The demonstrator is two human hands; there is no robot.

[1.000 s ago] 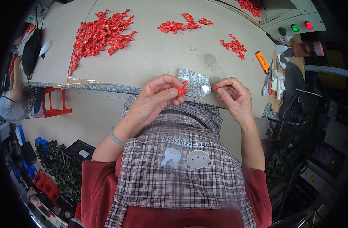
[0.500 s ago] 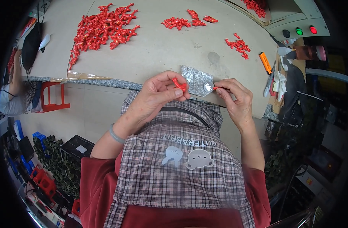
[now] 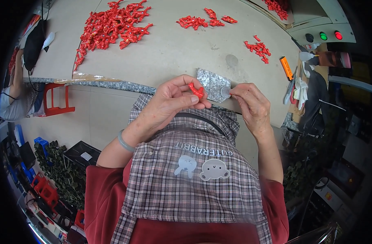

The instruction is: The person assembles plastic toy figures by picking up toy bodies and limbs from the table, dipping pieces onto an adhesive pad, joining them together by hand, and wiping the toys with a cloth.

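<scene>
Between the thumb and fingers of my left hand (image 3: 171,96) is a small glossy red plastic figurine (image 3: 197,92), held just above the table's near edge. My right hand (image 3: 255,106) is closed in a pinch on a tiny red piece (image 3: 230,95), mostly covered by the fingertips. Those fingertips are at the rim of a small round shallow dish (image 3: 225,92), which sits on a grey speckled stone slab (image 3: 209,84). What the dish contains is too small to make out.
A large heap of red figurines (image 3: 108,30) lies far left, a smaller group (image 3: 193,22) far centre, and small red pieces (image 3: 259,51) to the right. An orange marker-like tube (image 3: 286,68) lies near tools and a glue bottle (image 3: 307,56). Another person's arm (image 3: 17,75) shows at the left.
My right fingertips have turned down slightly at the dish, and the tiny red piece shows less. My left hand keeps its hold on the figurine. The whole view has shifted a little.
</scene>
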